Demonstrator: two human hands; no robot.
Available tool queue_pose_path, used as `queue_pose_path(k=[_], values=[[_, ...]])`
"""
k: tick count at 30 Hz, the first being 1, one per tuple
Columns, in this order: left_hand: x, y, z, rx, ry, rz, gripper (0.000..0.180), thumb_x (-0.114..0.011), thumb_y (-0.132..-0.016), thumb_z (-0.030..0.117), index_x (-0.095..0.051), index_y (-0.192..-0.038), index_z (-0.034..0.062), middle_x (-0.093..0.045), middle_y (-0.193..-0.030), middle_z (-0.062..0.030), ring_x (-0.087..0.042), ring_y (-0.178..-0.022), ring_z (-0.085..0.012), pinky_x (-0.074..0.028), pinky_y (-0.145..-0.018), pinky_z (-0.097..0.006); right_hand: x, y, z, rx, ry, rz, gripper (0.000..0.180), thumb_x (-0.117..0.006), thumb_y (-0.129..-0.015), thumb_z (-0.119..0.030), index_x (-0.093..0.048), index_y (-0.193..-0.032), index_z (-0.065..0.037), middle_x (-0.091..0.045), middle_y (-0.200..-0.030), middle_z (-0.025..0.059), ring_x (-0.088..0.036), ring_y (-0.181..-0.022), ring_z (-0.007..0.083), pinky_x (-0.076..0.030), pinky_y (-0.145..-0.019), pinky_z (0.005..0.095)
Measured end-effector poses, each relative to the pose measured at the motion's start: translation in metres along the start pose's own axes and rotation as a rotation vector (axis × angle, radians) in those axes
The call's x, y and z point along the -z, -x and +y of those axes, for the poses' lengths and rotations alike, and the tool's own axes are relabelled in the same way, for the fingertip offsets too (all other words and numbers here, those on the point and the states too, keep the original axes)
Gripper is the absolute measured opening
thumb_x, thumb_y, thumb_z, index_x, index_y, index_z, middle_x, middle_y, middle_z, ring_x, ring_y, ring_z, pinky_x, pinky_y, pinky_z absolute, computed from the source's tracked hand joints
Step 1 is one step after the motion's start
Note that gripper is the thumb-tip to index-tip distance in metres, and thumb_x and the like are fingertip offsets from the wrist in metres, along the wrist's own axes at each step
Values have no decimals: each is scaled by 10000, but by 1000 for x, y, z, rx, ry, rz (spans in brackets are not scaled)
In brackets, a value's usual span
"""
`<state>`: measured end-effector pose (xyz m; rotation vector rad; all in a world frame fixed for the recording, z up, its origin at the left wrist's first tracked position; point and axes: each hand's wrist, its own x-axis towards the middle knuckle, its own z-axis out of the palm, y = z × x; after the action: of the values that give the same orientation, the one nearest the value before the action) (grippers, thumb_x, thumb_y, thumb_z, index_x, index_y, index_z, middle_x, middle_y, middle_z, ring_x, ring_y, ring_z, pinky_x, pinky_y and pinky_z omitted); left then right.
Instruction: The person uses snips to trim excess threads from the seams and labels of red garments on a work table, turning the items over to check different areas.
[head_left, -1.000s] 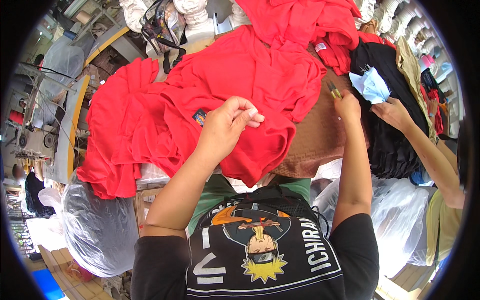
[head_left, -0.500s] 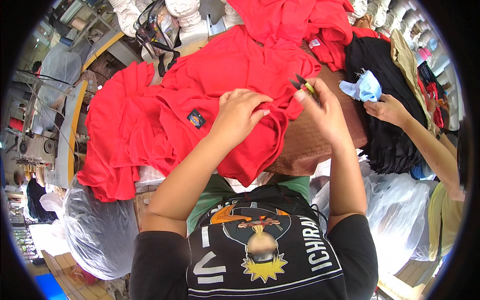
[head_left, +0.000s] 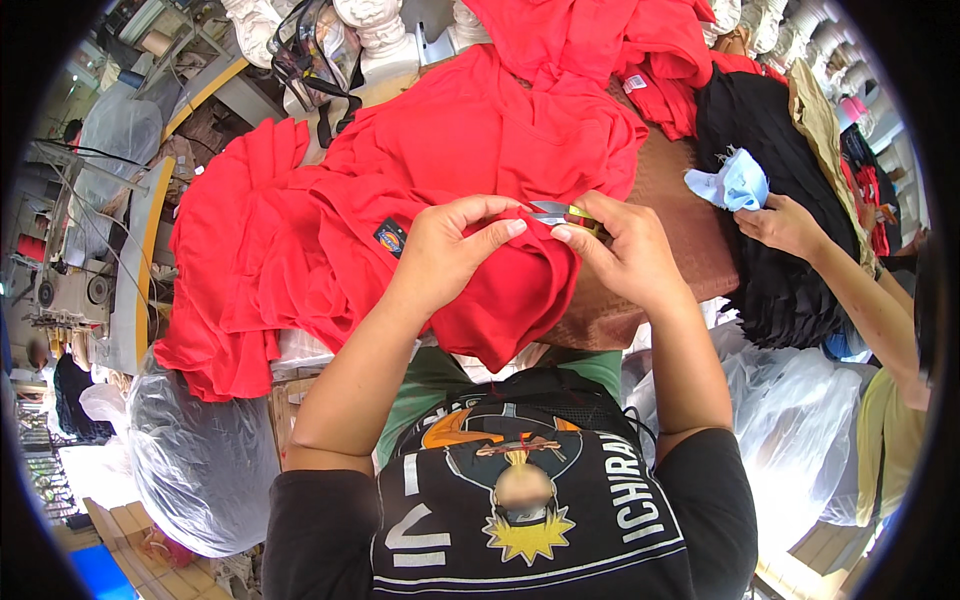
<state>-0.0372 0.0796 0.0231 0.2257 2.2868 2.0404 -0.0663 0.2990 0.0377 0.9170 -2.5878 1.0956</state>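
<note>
A red garment (head_left: 480,130) with a dark neck label (head_left: 389,238) lies spread in folds in front of me. Near its edge, my left hand (head_left: 455,240) pinches a bit of the red fabric between thumb and fingers. My right hand (head_left: 628,245) grips small thread snips (head_left: 549,210) with yellow-green handles. The blades point left, right beside my left fingertips at the cloth edge; whether they touch the fabric or a thread is too small to tell.
A brown-covered table (head_left: 680,230) bears the garments. To the right, a co-worker's hand (head_left: 780,222) holds a light blue cloth (head_left: 740,180) near a black fabric pile (head_left: 770,130). Clear plastic bags (head_left: 200,470) stand low left and right. Sewing machinery (head_left: 95,290) stands at the left.
My right hand has moved left and down, bringing the snips to my left fingertips with the blades turned leftward. My left hand has shifted slightly down and left.
</note>
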Motion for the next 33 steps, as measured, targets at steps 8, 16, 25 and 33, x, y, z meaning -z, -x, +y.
queue_pose_path(k=[8,16,25,33], values=[[2,2,-2,-17,-44,-15,247,-669,-902,120,-665,-1112,-11,-679,-993,-16,-589,-924,-65,-463,-847,-223,-8,-4,0,48,-26,-7,312,-707,-850,-294,-586,-802,-11,-505,-612,156,-498,-509,319,-396,-489,366],[5,0,-3,-55,-75,-23,225,-644,-920,118,-673,-1109,0,-680,-988,-8,-590,-927,-64,-463,-854,-230,-10,-2,-5,-58,-180,-5,183,-715,-844,-189,-637,-847,-24,-524,-630,90,-505,-529,164,-419,-529,307],[32,2,23,-296,-354,265,191,-658,-884,148,-695,-1050,61,-663,-1092,-70,-589,-1079,-165,-451,-931,-300,-9,-43,82,-332,164,419,450,-742,-794,-374,-629,-1086,-51,-678,-924,219,-663,-898,377,-510,-758,439],[100,49,-23,-129,-224,533,195,-614,-927,114,-676,-1093,33,-669,-1100,-63,-593,-1061,-140,-439,-944,-279,-6,33,146,-675,405,244,402,-680,-831,-259,-579,-1191,-111,-674,-1002,218,-634,-959,409,-496,-819,473]])
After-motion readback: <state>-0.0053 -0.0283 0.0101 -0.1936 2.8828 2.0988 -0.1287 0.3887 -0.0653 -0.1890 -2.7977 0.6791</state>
